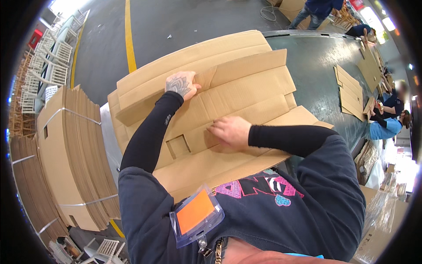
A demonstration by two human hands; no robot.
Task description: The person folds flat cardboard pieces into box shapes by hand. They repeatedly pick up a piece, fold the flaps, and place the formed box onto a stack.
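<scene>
One flat cardboard sheet (237, 92) under left hand (181, 85) and right hand (231, 131).

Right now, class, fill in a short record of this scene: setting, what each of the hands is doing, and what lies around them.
Setting: workshop floor with a dark green table
Left hand: pressed flat on a flap of the flat cardboard box blank
Right hand: fingers down on the blank's middle, near a square cut-out
Left side: strapped stack of flat cardboard
Floor: grey with a yellow line
Far right: other people at the table with more cardboard pieces
Chest: orange badge in a clear holder
</scene>
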